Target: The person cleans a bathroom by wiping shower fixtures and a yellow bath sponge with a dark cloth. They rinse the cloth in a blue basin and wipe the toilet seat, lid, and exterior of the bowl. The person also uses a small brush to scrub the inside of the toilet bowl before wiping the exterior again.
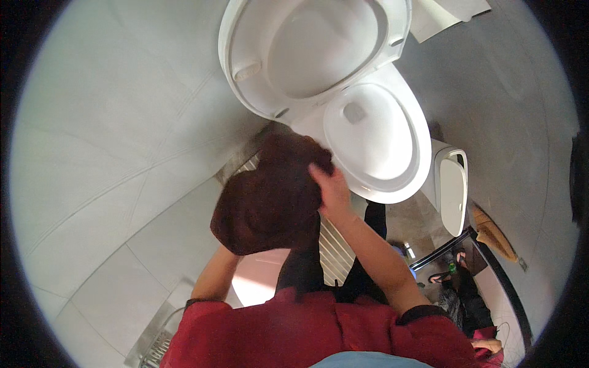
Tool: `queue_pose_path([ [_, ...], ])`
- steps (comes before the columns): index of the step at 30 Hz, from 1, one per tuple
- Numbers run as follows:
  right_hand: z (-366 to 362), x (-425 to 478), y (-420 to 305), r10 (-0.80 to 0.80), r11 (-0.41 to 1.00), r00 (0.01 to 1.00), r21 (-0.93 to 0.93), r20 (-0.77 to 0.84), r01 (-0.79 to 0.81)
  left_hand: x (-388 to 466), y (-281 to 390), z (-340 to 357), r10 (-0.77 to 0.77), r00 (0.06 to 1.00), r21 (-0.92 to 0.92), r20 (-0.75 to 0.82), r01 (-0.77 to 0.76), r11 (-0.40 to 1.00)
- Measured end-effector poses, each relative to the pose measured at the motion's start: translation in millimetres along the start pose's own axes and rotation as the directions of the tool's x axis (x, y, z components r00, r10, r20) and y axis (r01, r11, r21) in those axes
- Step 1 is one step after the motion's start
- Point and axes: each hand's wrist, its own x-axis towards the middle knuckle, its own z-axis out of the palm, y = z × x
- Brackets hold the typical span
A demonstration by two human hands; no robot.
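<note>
A dark brown cloth (271, 198) hangs bunched in front of me, left of the toilet bowl. My right hand (333, 191) grips its right edge, thumb on top. My left forearm (216, 276) reaches up beneath the cloth, which covers my left hand, so its fingers cannot be seen. Just beyond my right hand stands a white toilet (372, 138). Its lid and seat (248, 46) are raised against the back, leaving the bowl uncovered. The cloth looks slightly blurred, and its upper part overlaps the toilet's left side in the view.
A white waste bin (453, 193) stands right of the toilet. White paper (446, 16) hangs at the upper right. A dark-framed threshold (441, 248) lies lower right; beyond it another person's sandaled feet (439, 277) show. A metal fixture (156, 345) is at lower left, beside tiled wall (115, 271).
</note>
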Motion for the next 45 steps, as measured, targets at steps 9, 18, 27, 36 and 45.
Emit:
queue_pose_path([
  [9,131.0,94.9,-76.3,-0.985,0.070,0.165,-0.775,0.045,0.628,93.3,-45.4,-60.8,0.140,0.948,-0.253,-0.286,-0.216,0.943],
  [18,61.3,85.3,-43.0,-0.784,0.192,0.512,-0.648,0.351,0.737,75.8,-41.8,-80.5,0.056,0.994,-0.171,-0.097,-0.072,0.983],
  [27,135.1,77.2,-190.3,-0.994,0.083,0.105,-0.780,-0.022,0.620,185.2,22.3,-114.1,0.475,0.593,0.137,-0.650,-0.524,0.841],
  [36,31.6,148.6,-202.4,-0.702,0.645,0.486,-0.176,-0.521,0.743,210.3,27.8,-86.1,0.606,0.483,0.417,-0.632,-0.447,0.792],
  [45,76.7,87.0,-249.8,-0.943,0.211,0.312,-0.933,-0.116,0.291,213.0,32.2,-73.4,0.521,0.541,0.310,-0.660,-0.436,0.845],
])
